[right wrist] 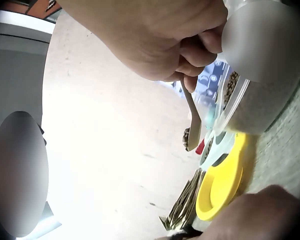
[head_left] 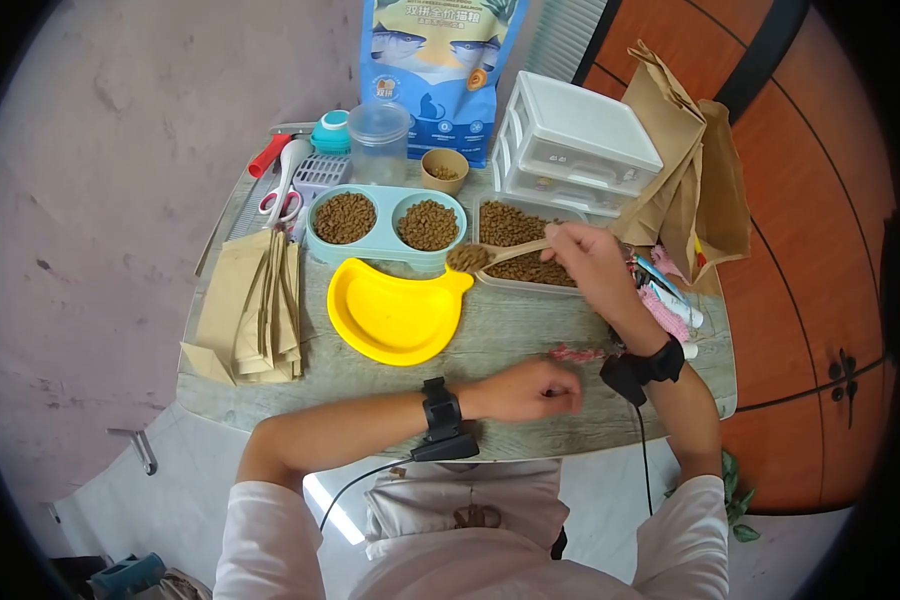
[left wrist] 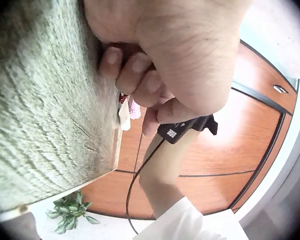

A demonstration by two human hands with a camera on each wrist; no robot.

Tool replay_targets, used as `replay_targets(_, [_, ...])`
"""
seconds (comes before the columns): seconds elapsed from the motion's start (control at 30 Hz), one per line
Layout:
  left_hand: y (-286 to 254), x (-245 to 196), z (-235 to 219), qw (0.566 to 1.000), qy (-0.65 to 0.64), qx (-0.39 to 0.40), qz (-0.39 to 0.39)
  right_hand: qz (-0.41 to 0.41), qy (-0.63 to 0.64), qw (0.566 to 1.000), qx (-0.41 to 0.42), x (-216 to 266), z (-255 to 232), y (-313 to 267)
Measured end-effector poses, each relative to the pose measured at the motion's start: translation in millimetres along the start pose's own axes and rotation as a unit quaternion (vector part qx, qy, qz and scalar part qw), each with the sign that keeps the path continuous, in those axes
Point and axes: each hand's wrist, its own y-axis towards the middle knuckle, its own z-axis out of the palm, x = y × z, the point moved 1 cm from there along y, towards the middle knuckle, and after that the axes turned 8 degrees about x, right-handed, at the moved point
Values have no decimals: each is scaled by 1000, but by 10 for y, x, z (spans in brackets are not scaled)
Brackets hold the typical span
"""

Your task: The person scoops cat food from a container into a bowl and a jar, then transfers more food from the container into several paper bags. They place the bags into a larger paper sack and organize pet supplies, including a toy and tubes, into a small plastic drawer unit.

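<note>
My right hand [head_left: 592, 262] grips the handle of a wooden spoon [head_left: 518, 247] heaped with brown kibble. The spoon's bowl is over the left edge of a clear plastic container [head_left: 530, 284] of kibble, near the stub of a yellow dish [head_left: 395, 315]. In the right wrist view the loaded spoon [right wrist: 193, 131] points down from the fingers, above the yellow dish [right wrist: 220, 187]. My left hand [head_left: 530, 390] is near the table's front edge, fingers loosely curled with nothing in them. Its curled fingers [left wrist: 139, 75] show beside the tabletop in the left wrist view.
A light-blue double bowl [head_left: 385, 236] of kibble stands behind the yellow dish. Folded paper bags [head_left: 255, 305] lie at left. Behind are a clear jar [head_left: 378, 140], a small brown cup [head_left: 444, 172], a blue food bag [head_left: 435, 90] and white drawers [head_left: 580, 140]. Tubes [head_left: 670, 297] lie at right.
</note>
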Motion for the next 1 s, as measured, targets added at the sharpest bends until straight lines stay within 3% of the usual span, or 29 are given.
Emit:
replay_targets(0.17, [-17,-60,-6,999,-4,45,-18,3,-67,996,52,234,358,-21])
replay_targets(0.23, [-28,-69,1,997,-21,59,40,0,-97,993,61,244,466,-11])
replay_targets(0.33, [-21,-57,13,997,-8,70,17,-32,-142,986,77,280,597,-1])
replay_targets(0.53, [-29,-29,51,997,-40,39,46,-116,-260,956,66,457,722,3])
replay_targets(0.6, [-32,-58,27,997,-44,53,35,-311,-316,896,24,480,735,-2])
replay_targets(0.63, [-29,-72,21,996,-48,70,23,-310,-317,896,24,507,713,9])
replay_targets(0.7, [-11,-29,46,996,-48,71,31,-431,-418,798,45,618,666,14])
replay_targets(0.8, [-3,15,44,995,-46,86,37,-457,-430,778,37,707,630,17])
replay_targets(0.93, [0,13,45,992,-55,100,45,-425,-435,792,50,615,581,19])
replay_targets(1.0, [-11,-19,39,992,-59,99,41,-345,-312,885,19,522,491,55])
